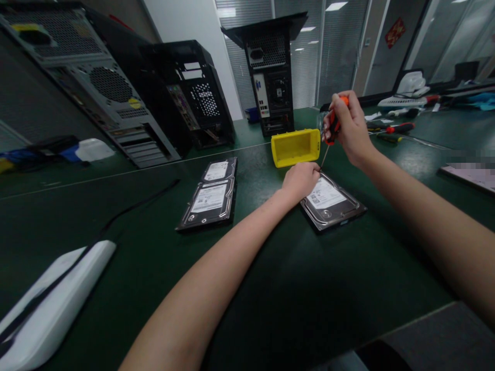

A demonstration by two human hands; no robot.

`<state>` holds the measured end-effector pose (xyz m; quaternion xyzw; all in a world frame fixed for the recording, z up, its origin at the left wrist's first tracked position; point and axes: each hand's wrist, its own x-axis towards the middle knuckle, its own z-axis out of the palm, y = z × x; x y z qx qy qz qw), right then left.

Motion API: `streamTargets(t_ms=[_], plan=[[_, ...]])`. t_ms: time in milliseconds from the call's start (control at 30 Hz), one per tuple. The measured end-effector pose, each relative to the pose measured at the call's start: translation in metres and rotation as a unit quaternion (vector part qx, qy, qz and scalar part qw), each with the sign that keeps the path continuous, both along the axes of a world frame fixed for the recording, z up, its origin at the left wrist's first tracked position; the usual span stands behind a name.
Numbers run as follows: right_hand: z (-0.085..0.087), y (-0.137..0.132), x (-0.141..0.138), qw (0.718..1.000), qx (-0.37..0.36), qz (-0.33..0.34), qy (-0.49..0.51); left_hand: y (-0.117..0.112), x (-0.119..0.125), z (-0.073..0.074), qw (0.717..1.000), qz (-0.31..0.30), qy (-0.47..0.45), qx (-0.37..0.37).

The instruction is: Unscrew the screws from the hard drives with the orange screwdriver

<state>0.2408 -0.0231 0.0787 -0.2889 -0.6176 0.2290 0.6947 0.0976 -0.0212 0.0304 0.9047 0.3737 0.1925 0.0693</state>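
Note:
My right hand point(346, 123) is closed around the orange and black handle of a screwdriver point(333, 126). Its thin shaft slants down to the far end of a hard drive point(328, 198), which lies flat with its white label up. At that drive's far left corner, my left hand point(301, 180) is closed, fingers curled against the edge close to the screwdriver tip. The tip and whatever it touches are hidden by the fingers. Left of my forearm lie two more hard drives, a nearer one point(209, 201) and a farther one point(220, 169), end to end.
Behind my hands stands a yellow bin point(296, 148). Computer cases line the back: a large one point(112, 87), a black one point(193, 98) and a smaller tower point(270, 77). A white device point(58, 299) with a black cable is front left. Tools point(394, 129) lie right.

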Motion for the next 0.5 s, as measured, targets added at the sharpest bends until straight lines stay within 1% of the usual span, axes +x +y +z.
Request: streamTargets(t_ms=[167, 400, 500], plan=[[-0.0003, 0.0001, 0.0002, 1.0, -0.012, -0.006, 0.0, -0.0009, -0.0002, 0.0009, 1.0, -0.002, 0.001, -0.001], [-0.0002, -0.0006, 0.0003, 1.0, -0.019, 0.006, 0.003, -0.0011, -0.0002, 0.0009, 1.0, 0.0, 0.003, -0.002], [0.0, -0.0009, -0.0001, 1.0, -0.02, -0.007, -0.009, -0.0009, -0.0003, 0.0009, 1.0, 0.001, 0.004, -0.002]])
